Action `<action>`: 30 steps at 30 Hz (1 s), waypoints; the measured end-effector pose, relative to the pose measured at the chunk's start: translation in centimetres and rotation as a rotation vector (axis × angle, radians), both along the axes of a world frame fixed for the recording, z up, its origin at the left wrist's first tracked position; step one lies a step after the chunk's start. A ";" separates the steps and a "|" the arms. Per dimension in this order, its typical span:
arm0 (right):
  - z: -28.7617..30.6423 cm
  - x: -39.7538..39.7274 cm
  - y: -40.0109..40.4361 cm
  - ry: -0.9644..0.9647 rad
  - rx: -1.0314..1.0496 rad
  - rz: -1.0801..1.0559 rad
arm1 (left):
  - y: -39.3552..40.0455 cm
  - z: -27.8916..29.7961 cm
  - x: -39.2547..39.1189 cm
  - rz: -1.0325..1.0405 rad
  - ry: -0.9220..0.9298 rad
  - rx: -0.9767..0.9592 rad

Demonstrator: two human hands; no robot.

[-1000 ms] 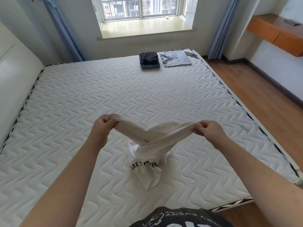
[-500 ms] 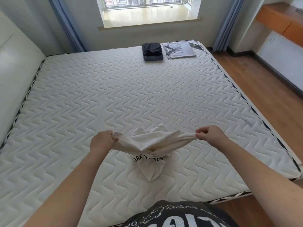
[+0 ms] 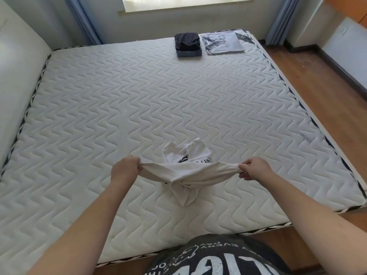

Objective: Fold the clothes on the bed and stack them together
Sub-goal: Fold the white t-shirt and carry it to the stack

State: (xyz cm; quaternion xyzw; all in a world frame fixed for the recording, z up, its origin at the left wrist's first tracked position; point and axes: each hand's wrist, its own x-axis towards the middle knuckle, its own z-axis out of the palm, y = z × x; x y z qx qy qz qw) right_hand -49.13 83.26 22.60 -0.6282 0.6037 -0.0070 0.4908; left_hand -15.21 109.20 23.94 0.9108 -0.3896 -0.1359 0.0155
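Head view — folded dark clothes (image 3: 187,44) beside grey shirt (image 3: 223,42)

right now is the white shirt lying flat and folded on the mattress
No, the left hand and right hand hold the white shirt stretched and bunched between them.

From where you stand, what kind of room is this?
Most likely a bedroom: a bare quilted mattress fills the view, blue curtains frame a window sill, and folded clothes sit at its far edge.

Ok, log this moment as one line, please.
step: spreading shirt | left hand: grips shirt end | right hand: grips other end | shirt: twisted, touching mattress | dark stack: far edge
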 end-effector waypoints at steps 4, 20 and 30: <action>-0.6 0.0 0.0 -0.053 0.038 -0.047 | -0.5 0.3 -0.4 0.030 -0.050 -0.027; -3.9 1.0 -0.9 -0.123 0.227 -0.150 | -1.3 -3.2 -1.7 0.152 0.189 -0.218; -3.1 4.9 -6.9 -0.078 0.498 -0.394 | -8.1 -1.0 4.6 0.473 0.285 -0.338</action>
